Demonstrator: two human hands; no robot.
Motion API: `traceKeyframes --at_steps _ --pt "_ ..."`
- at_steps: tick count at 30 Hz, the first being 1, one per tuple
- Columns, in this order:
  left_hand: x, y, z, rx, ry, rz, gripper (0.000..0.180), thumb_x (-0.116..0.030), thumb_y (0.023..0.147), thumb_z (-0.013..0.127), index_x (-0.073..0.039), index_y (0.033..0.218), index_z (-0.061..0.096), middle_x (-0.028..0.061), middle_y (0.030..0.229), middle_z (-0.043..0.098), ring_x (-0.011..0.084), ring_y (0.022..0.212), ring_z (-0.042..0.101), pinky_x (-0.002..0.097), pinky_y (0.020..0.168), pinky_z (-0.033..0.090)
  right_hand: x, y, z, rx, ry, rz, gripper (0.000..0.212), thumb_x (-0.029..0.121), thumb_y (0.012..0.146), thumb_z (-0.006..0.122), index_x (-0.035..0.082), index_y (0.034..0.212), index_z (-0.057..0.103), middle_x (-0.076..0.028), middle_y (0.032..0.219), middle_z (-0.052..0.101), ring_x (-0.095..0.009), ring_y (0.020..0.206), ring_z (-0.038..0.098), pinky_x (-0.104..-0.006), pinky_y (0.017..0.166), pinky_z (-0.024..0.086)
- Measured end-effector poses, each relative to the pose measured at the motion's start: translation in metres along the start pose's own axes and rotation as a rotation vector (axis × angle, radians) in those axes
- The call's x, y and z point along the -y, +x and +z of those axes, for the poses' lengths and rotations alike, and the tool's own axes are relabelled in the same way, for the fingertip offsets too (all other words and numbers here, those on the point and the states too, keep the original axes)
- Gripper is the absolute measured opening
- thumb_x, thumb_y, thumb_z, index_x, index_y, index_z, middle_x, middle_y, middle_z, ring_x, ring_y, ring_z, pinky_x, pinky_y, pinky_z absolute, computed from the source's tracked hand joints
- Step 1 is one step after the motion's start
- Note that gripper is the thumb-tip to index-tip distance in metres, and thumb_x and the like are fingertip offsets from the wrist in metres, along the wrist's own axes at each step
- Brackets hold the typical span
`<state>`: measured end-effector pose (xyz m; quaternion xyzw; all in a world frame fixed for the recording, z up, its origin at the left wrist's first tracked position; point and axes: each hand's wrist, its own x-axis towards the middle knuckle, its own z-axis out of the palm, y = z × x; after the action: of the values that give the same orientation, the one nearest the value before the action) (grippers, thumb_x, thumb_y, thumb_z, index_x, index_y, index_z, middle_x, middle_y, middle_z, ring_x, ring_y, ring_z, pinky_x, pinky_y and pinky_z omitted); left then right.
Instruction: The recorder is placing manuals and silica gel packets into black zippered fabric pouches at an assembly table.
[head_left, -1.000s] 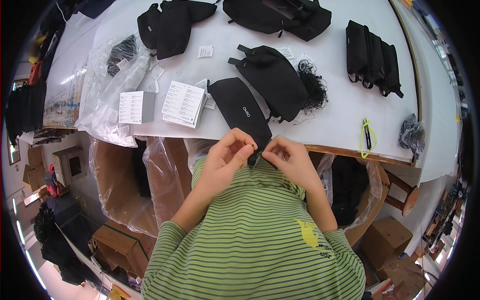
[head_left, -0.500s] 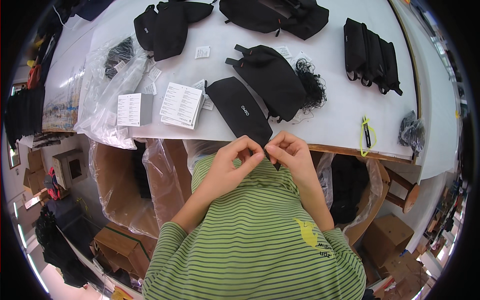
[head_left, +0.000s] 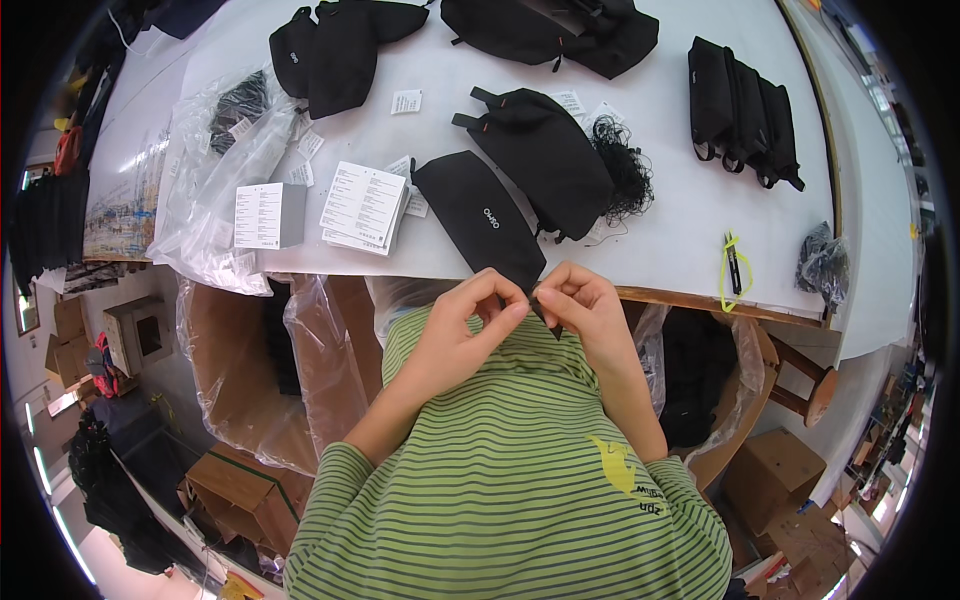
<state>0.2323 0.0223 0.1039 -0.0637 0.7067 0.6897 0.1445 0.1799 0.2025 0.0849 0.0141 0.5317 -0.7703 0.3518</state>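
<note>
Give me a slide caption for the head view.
Left hand and right hand meet at the near end of a black pouch on a white table.

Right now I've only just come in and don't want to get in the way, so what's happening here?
A person in a green striped top is at the edge of a white table. Their left hand and right hand pinch close together at the near end of a black pouch; exactly which part each grip has is hidden. A second pouch lies to its right, white cards to its left.
</note>
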Motion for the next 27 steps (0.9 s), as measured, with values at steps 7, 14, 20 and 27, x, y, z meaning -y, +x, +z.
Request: traceKeyframes --at_steps 7,14,20,27 --pt "0.000 0.000 0.001 -0.009 0.038 0.020 0.011 -0.011 0.090 0.062 -0.001 0.092 0.059 0.0004 0.085 0.057 0.0070 0.076 0.053 0.0221 0.072 0.043 -0.006 -0.002 0.001 -0.020 -0.004 -0.020 0.009 0.010 0.087 0.069 0.003 0.088 0.063 0.002 0.075 0.060 -0.003 0.064 0.051 -0.0175 0.058 0.038" --pt "0.000 0.001 0.002 -0.054 0.072 0.064 0.011 -0.010 0.088 0.065 -0.001 0.091 0.060 0.0009 0.084 0.058 0.0085 0.075 0.054 0.0231 0.072 0.044 -0.006 -0.004 -0.001 -0.029 -0.138 -0.074 0.011 0.012 0.087 0.070 0.004 0.085 0.063 0.003 0.073 0.060 -0.002 0.061 0.048 -0.0169 0.056 0.037" --pt "0.016 0.005 0.008 -0.088 -0.064 0.130 0.013 -0.012 0.084 0.070 -0.003 0.088 0.061 0.0002 0.079 0.061 0.0076 0.065 0.050 0.0222 0.063 0.042 -0.002 -0.005 -0.001 0.046 0.002 0.007 0.011 0.012 0.087 0.069 0.004 0.085 0.061 0.001 0.075 0.060 -0.003 0.063 0.050 -0.0176 0.058 0.038" --pt "0.000 -0.005 0.009 0.167 0.268 0.111 0.011 -0.013 0.084 0.070 -0.005 0.086 0.063 0.0030 0.076 0.059 0.0125 0.067 0.055 0.0244 0.063 0.043 0.011 0.030 0.005 -0.058 -0.852 -0.468 0.021 0.014 0.079 0.074 0.005 0.096 0.065 -0.005 0.091 0.063 -0.017 0.089 0.054 -0.0295 0.079 0.044"
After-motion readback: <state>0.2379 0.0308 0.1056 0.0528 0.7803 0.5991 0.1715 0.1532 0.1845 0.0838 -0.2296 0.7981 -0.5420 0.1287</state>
